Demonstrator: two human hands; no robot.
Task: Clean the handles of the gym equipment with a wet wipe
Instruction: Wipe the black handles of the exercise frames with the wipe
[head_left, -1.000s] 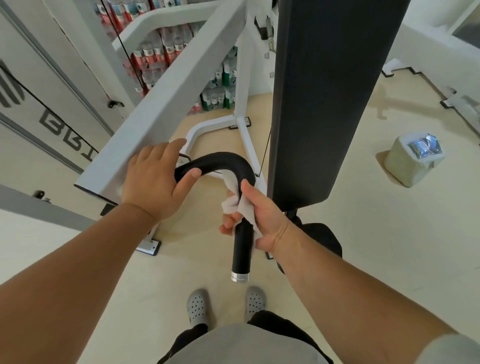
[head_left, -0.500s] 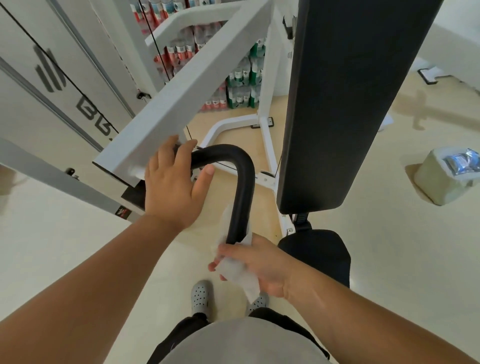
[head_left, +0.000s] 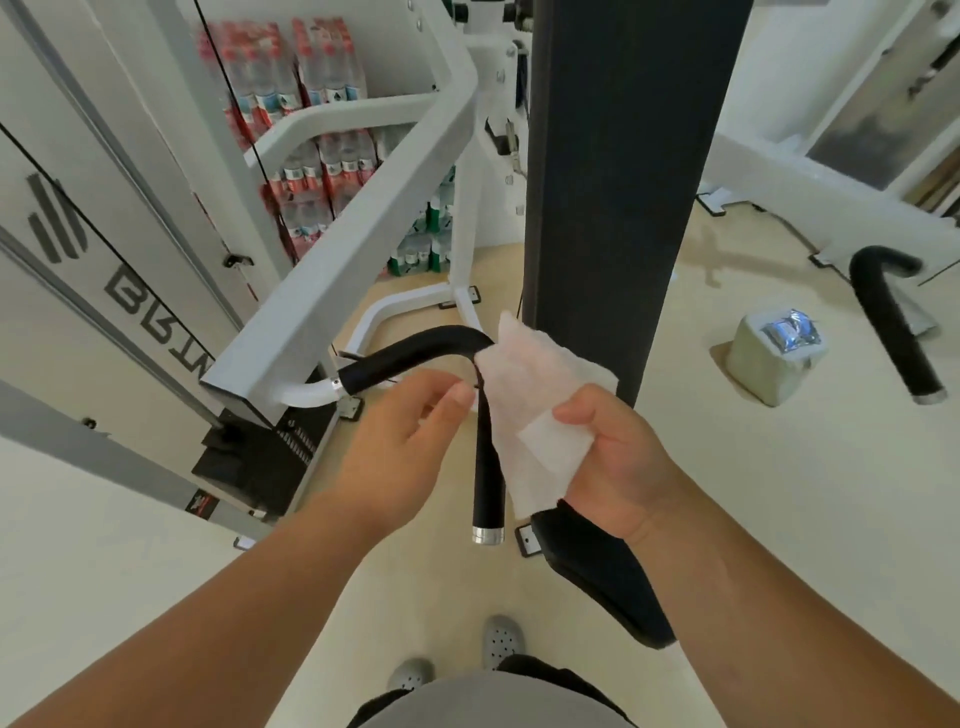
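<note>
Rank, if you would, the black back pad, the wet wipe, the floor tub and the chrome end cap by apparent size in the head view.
black back pad
wet wipe
floor tub (farther off, so unsure)
chrome end cap

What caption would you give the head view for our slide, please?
Right hand holds a white wet wipe by the curved black handle, left hand close beside it.

Bend of the handle (head_left: 410, 356) behind the wet wipe (head_left: 535, 400)

Beside the handle (head_left: 415, 358), on its right, the wipe (head_left: 540, 410) — back pad (head_left: 608, 182) behind, box (head_left: 769, 364) on floor (head_left: 779, 519) further right.
</note>
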